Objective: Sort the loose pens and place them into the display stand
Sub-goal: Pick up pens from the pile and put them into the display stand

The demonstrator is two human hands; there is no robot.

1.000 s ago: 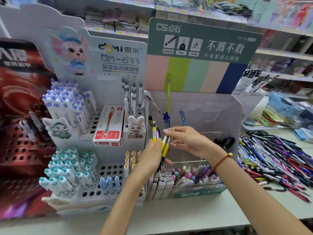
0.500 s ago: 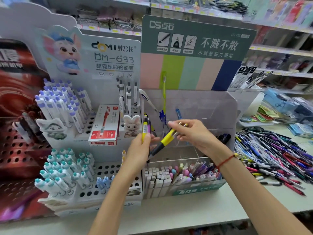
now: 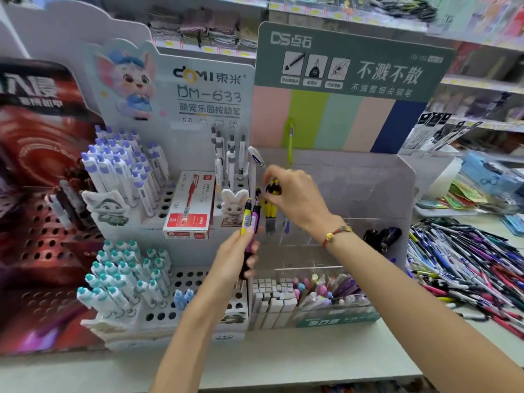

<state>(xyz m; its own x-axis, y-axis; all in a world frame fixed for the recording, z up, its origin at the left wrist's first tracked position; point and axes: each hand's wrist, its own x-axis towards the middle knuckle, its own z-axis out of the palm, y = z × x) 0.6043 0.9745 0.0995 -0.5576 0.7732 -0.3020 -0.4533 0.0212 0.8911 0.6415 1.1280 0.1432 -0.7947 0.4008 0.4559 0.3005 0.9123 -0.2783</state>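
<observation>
Your right hand (image 3: 295, 194) pinches the tops of yellow pens (image 3: 270, 208), holding them upright in the clear stand (image 3: 368, 188) at the surface's back edge. Your left hand (image 3: 235, 259) grips two more pens (image 3: 251, 217), yellow and purple, upright just beside them. The loose pile (image 3: 467, 262) lies along the surface's right edge.

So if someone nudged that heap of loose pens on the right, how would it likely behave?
The loose pens are slim and round, lying crisscrossed on the shelf, so they would probably roll and slide. They look rigid and light. Pens near the front edge could drop off.
</observation>
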